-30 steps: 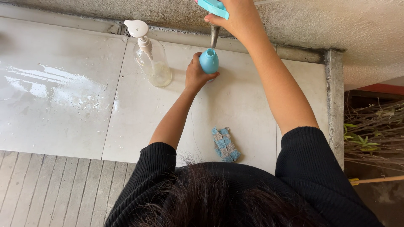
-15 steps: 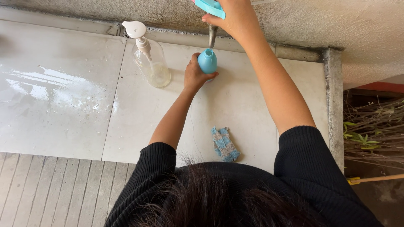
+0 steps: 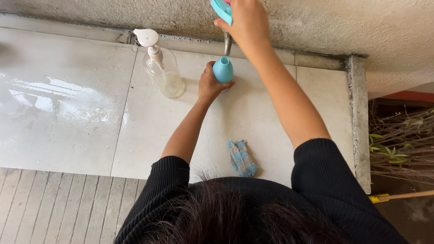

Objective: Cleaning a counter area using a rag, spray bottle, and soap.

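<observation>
The small blue bottle [image 3: 223,69] stood on the wet tiled slab [image 3: 81,117], directly under a metal tap spout [image 3: 228,44]. Nearest the person, a blue-grey scrub sponge [image 3: 242,157] lay on the slab. Farther out, the left hand [image 3: 210,84] was wrapped around the bottle. A clear pump dispenser [image 3: 163,68] stood just left. Farthest, the right hand [image 3: 244,20] gripped the turquoise tap handle [image 3: 221,10].

left hand [image 3: 210,85] curled in a grip, arm outstretched; right hand [image 3: 243,20] raised, fingers closed
</observation>
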